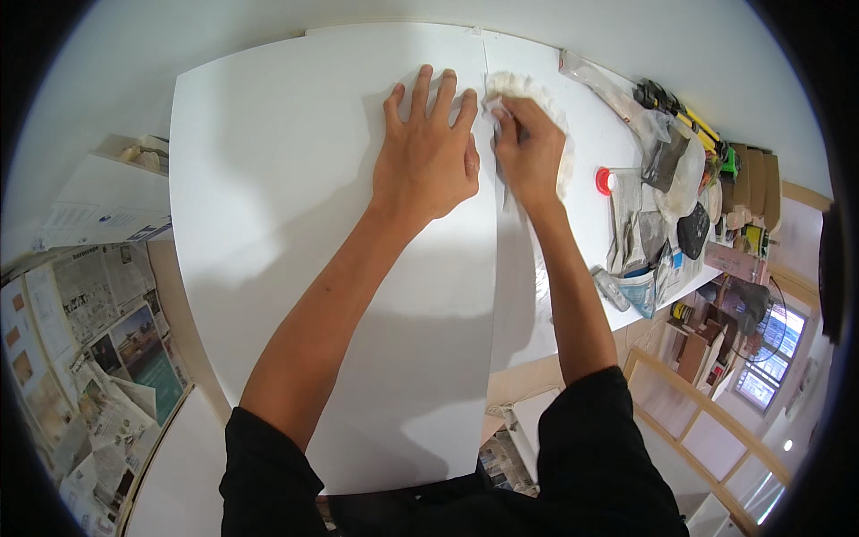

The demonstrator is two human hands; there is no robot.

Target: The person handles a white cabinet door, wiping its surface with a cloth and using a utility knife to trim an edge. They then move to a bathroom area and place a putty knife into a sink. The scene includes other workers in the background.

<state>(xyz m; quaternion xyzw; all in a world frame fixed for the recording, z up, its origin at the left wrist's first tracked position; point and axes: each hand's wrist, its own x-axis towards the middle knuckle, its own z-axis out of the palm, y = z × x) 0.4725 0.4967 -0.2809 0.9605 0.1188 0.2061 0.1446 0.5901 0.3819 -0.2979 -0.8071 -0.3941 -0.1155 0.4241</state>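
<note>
White board (420, 286): left hand (425, 163) flat on it, fingers spread; right hand (534, 152) pinched on a small pale piece (493, 106) at the board's right edge. Steady palm pressure should prevent slipping.

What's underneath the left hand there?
The left hand lies over a large white panel, visible around it. What is directly beneath the hand is covered, so I can't tell.

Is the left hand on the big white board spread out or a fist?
Spread out: the left hand has its fingers apart on the white board.
</note>
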